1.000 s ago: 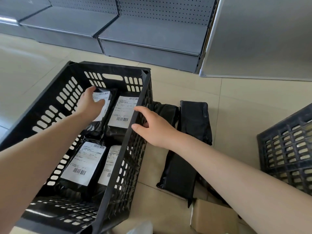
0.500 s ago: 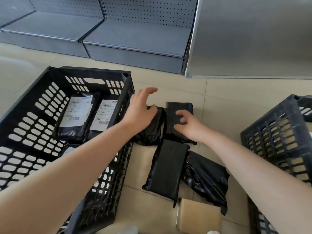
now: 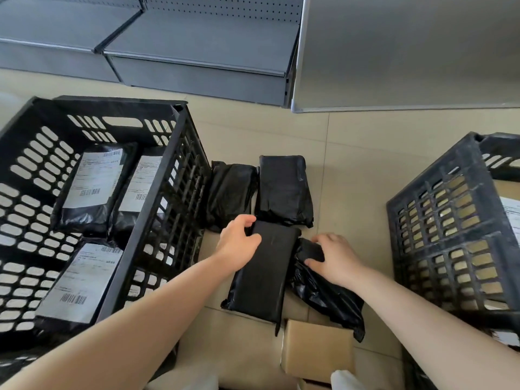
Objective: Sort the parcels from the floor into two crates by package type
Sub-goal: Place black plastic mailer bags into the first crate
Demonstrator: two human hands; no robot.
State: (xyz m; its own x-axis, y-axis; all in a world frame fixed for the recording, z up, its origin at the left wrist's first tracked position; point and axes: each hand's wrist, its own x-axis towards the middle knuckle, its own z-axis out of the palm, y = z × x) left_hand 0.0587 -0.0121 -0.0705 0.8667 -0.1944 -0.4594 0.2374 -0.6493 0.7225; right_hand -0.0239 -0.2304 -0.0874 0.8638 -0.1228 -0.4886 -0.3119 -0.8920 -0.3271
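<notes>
Black poly parcels on floor: four, lying between the two crates; no label faces up on any of them.
Flat parcel (image 3: 263,273): under the left hand, its long side running toward the person; touches the crumpled parcel on its right.
Crumpled parcel (image 3: 329,296): under the right hand, wrinkled film spreading toward the person.
Far parcels: two, side by side just beyond both hands; left one (image 3: 229,192), right one (image 3: 284,190).
Left hand (image 3: 239,243): fingers curled over the far left corner of the flat parcel, thumb on its top face, gripping it.
Right hand (image 3: 336,258): fingers bent down onto the far end of the crumpled parcel, thumb against its near side, gripping it.
Left crate (image 3: 157,198): black slotted plastic, left of the left hand; holds three visible black parcels.
Labels in left crate: three white shipping labels, each with a barcode (image 3: 90,192); printed text too small to read.
Right crate (image 3: 450,220): black lattice plastic, right of the right hand; brown cardboard shows through the wall, one white label (image 3: 513,212) partly in view, unreadable.
Cardboard box (image 3: 316,347): one, plain brown, on the floor near the right forearm; no print visible.
Shelving (image 3: 197,52): grey metal, perforated back, beyond the parcels.
</notes>
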